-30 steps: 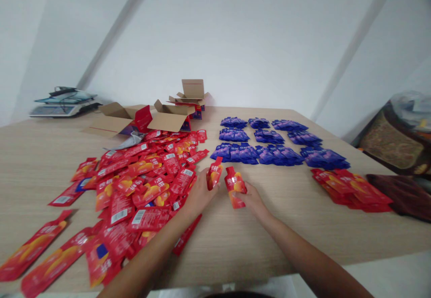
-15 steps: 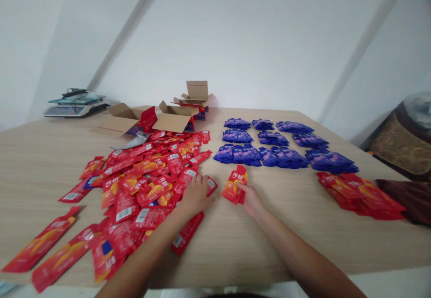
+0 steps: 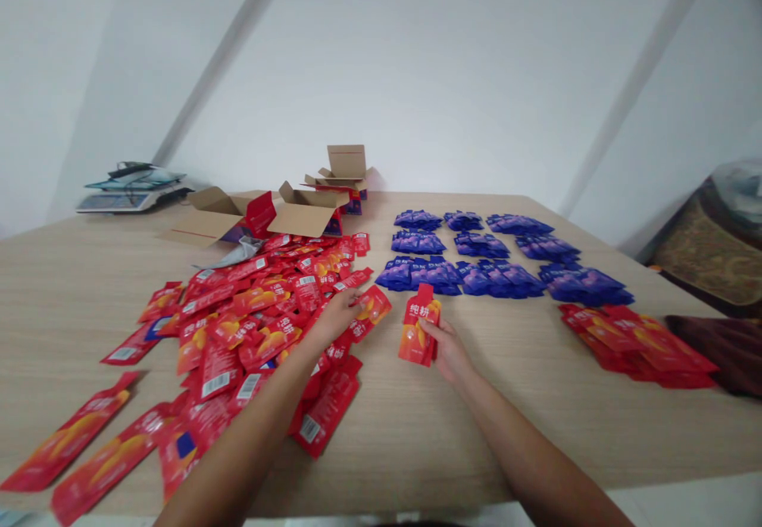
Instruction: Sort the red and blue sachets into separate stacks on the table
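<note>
Head view: right hand (image 3: 451,352), thumb and fingers pinched on glossy, flat, necked red pouches (image 3: 415,340), at least one, near centre; left hand (image 3: 338,314), fingers curled on one red-orange pouch (image 3: 374,309) beside the loose red heap (image 3: 262,297), left. Far right, blue film pouches (image 3: 418,273), nine piles; far left, open cardboard cartons (image 3: 306,217), at least three.

Two bare hands (image 3: 450,351) and two slender, bare forearms (image 3: 507,425)

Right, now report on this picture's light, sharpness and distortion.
Head view: light looks soft and diffuse. Head view: lettering on the red pouch in the right hand stands out, the rearmost purple packets look blurrier. Head view: wide-angle distortion seems to stretch the leftmost pouch.
</note>
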`<state>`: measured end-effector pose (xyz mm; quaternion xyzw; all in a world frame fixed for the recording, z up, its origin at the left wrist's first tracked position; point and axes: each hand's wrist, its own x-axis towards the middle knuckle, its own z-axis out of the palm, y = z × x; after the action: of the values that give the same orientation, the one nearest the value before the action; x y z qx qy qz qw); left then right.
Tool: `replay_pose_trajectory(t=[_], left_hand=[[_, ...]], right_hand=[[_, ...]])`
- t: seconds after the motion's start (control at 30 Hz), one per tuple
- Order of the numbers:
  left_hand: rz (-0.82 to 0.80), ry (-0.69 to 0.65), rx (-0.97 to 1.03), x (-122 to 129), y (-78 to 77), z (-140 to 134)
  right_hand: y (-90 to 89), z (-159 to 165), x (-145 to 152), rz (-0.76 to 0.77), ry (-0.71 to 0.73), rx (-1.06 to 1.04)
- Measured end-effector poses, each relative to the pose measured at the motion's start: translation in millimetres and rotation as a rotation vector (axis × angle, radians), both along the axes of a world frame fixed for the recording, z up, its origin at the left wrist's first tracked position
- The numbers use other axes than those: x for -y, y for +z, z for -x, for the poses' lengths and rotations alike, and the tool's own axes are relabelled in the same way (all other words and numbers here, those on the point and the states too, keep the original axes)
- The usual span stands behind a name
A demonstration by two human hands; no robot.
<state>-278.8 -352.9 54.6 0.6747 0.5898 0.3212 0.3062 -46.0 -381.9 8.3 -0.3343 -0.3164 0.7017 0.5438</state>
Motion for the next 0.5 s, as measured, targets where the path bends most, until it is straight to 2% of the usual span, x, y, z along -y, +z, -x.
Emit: replay_pose_trajectory(t=[0.07, 0.13, 0.2, 0.27, 0.33, 0.4, 0.5], left_hand=[[0.158, -0.138, 0.111, -2.3, 3.0, -1.7], [0.293, -0.279, 0.115, 1.1, 5.1, -9.0], [0.330, -0.378, 0.117, 6.1, 7.0, -18.9], [0.321, -0.410, 0.150, 6.9, 8.6, -26.4], [0.334, -0.336, 0.202, -0.9, 8.9, -26.9], [0.313, -0.154, 0.242, -17.2, 6.8, -19.0], [0.057, 0.119, 0.068, -47.5, -2.4, 0.6]], right_hand=[[13.8, -5.1, 2.2, -0.126, 0.090, 0.101], [26.7, -8.3, 3.9, -0.267, 0.271, 0.240], [33.5, -8.2, 4.2, -0.424, 0.460, 0.391], [33.5, -6.1, 3.5, -0.539, 0.558, 0.525], [31.6, -4.9, 3.2, -0.568, 0.576, 0.640], [34.6, -6.7, 5.5, -0.576, 0.520, 0.809], [52.3, -12.0, 15.2, -0.709, 0.327, 1.267]])
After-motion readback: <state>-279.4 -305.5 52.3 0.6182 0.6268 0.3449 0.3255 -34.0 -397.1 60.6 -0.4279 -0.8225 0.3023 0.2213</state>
